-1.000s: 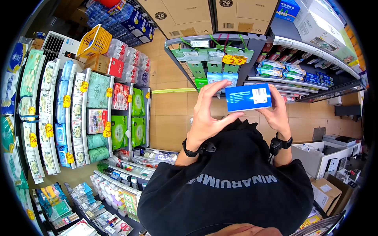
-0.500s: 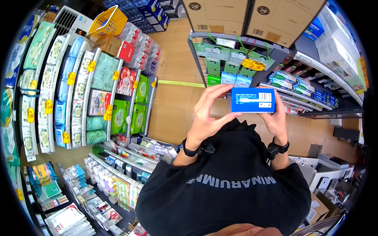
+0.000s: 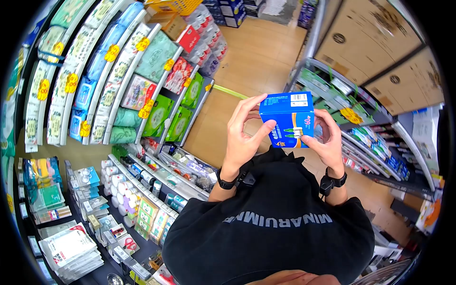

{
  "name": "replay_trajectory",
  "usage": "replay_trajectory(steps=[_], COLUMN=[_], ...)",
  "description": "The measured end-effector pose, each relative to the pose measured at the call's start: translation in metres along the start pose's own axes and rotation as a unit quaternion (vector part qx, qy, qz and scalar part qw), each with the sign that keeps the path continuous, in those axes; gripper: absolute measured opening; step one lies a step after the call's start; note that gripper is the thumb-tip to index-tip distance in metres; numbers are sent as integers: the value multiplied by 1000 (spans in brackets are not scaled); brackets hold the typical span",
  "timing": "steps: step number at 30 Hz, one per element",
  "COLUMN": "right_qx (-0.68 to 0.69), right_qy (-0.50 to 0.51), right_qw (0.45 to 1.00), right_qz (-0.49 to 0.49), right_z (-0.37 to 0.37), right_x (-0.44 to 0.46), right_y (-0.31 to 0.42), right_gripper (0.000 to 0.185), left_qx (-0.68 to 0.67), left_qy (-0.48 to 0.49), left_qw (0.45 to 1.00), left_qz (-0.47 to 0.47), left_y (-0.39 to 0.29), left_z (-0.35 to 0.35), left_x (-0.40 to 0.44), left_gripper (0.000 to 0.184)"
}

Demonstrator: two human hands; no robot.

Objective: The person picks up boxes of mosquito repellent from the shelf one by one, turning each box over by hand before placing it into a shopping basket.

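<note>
Both hands hold one blue box [image 3: 287, 121] in front of the chest. Its top face carries a white barcode label, and its front face shows green and white bottle pictures with a pink number. On the box's left side, my left hand [image 3: 244, 135] has its thumb against the front edge and its fingers at the top left corner. From the right, my right hand [image 3: 328, 142] presses its thumb on the lower front of the box, its other fingers curled at the side and partly hidden.
Shelves of tissue packs [image 3: 159, 114] stand at the left, below a yellow basket [image 3: 175, 5]. Bottles and hanging packets line a lower shelf [image 3: 142, 183]. At the upper right, large cardboard boxes [image 3: 363, 38] sit over a rack with green hanging cards [image 3: 327, 85].
The box has tilted, so its printed front now shows below the barcode face. The view has turned, shifting the rack and cardboard boxes to the right.
</note>
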State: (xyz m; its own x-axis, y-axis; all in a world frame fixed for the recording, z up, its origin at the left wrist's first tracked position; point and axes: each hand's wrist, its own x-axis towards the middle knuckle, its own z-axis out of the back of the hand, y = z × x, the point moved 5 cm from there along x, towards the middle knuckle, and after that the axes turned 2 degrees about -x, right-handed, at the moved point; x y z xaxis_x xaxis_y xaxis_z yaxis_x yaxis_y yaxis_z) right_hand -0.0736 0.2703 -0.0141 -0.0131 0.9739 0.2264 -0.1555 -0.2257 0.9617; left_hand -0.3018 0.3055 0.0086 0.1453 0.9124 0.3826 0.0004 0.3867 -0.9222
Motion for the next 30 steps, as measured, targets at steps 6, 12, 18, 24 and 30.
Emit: replay_trajectory(steps=[6, 12, 18, 24, 30], right_qx=[-187, -312, -381, -279, 17], right_qy=[-17, -25, -9, 65, 42], right_qw=[972, 905, 840, 890, 995], right_qz=[144, 288, 385, 354, 91], right_z=[-73, -139, -195, -215, -213], right_x=[60, 91, 109, 154, 217], right_y=[34, 38, 26, 29, -15], right_gripper=[55, 57, 49, 65, 56], left_qx=[31, -14, -107, -154, -168], left_qy=[-40, -9, -96, -158, -192], left_qw=[998, 995, 976, 967, 958], left_qz=[36, 100, 163, 126, 133], left_y=[5, 27, 49, 66, 84], left_z=[79, 137, 178, 209, 227], left_x=[24, 37, 45, 61, 103], left_gripper=[50, 73, 63, 62, 64])
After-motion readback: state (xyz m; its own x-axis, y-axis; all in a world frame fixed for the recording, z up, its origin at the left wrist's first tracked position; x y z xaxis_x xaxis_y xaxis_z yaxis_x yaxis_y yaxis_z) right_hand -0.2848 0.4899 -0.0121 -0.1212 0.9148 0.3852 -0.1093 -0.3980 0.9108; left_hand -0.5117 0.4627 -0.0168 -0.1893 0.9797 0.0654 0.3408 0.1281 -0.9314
